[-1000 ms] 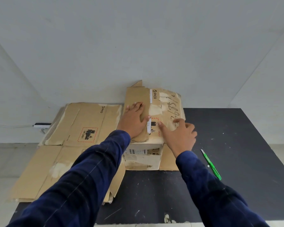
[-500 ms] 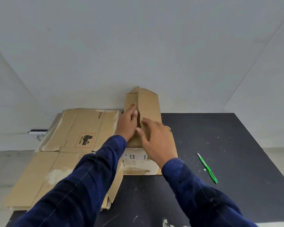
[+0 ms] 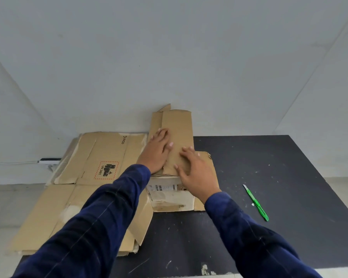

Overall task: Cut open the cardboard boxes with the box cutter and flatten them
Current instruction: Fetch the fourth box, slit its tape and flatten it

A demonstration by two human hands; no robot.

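At the lower left of the frame a stack of flattened cardboard (image 3: 109,151) lay spread over the left edge of the black table (image 3: 289,177). Just right of it, at centre, the left hand (image 3: 156,153) pressed flat, fingers straight, on the folded-over flap of a cardboard box (image 3: 177,127), whose inside was hidden. The right hand (image 3: 195,173) pressed beside it, fingers spread, gripping nothing. At centre right the green box cutter (image 3: 256,202) lay on the table, well apart from both hands.
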